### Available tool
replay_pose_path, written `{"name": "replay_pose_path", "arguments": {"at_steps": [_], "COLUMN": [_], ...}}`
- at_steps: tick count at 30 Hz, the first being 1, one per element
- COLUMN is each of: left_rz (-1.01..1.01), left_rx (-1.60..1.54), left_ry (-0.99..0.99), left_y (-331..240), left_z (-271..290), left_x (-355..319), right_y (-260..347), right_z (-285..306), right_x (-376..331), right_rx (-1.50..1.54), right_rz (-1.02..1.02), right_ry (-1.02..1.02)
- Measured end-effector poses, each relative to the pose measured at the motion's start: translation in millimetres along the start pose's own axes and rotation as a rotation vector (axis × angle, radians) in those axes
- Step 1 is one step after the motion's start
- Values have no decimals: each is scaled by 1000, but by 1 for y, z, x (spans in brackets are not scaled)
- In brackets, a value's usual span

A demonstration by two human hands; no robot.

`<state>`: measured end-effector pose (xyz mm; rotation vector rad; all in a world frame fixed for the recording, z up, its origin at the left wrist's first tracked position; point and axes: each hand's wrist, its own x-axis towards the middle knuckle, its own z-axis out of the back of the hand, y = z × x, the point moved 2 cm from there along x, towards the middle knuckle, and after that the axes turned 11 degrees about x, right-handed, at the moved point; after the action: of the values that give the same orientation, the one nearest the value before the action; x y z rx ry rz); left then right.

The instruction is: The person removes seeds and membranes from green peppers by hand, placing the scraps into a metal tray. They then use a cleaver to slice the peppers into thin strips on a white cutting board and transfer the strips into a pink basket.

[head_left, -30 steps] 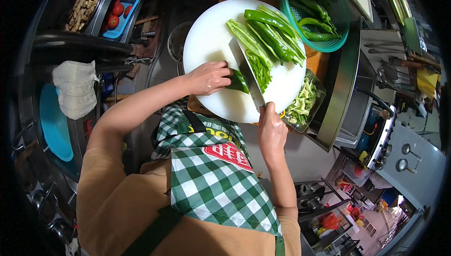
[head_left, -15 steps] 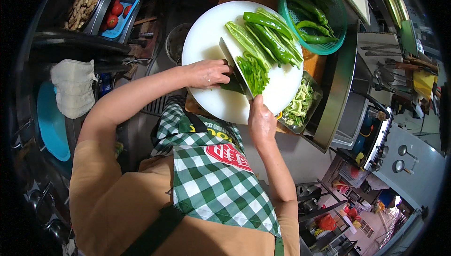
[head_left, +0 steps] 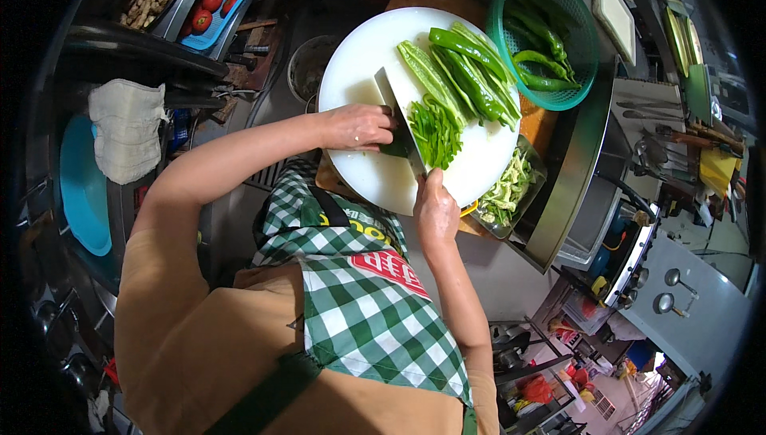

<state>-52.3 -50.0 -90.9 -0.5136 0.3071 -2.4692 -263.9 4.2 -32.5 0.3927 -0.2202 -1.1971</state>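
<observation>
- Upper centre of the frame: a round white board (head_left: 359, 60) carries the work. Step in hand, as judged: slicing a green pepper into strips.
- Left hand (head_left: 363, 126) lies on the board left of the blade, fingers curled together and pressed down on a dark green pepper piece (head_left: 395, 146) just at the blade's flat.
- Right hand (head_left: 435, 210) sits at the board's lower edge, fingers closed round the handle of the cleaver (head_left: 399, 112). The handle itself is hidden in the fist.
- Cleaver blade stands on edge, running from the hand toward the upper left, between the held piece and the cut pile.
- Strips (head_left: 435, 128) lie heaped right of the blade, touching it: bright green, thin, roughly parallel.
- Whole peppers (head_left: 471, 68) lie side by side in the board's upper right: long, glossy, some split open and paler inside.
- Next move, as judged: calls for the left fingertips to stay tucked back from the edge while the blade comes down beside them.
- Green basket (head_left: 578, 92) at upper right holds more peppers; a tray (head_left: 536, 165) of pale trimmings sits just beside the board's lower right rim.
</observation>
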Motion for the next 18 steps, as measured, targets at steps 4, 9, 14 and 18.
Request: {"name": "replay_pose_path", "arguments": {"at_steps": [4, 9, 14, 18], "left_rz": [9, 56, 169, 162], "left_rx": [-21, 28, 111, 105], "left_ry": [-49, -33, 107, -108], "left_y": [-1, -3, -7, -10], "left_z": [-2, 5, -2, -10], "left_x": [-7, -6, -12, -16], "right_y": [18, 6, 24, 12], "right_z": [31, -5, 35, -6], "right_x": [9, 2, -2, 2], "right_rx": [-25, -42, -20, 34], "right_rz": [-45, -36, -60, 10], "right_ry": [124, 20, 148, 34]}}
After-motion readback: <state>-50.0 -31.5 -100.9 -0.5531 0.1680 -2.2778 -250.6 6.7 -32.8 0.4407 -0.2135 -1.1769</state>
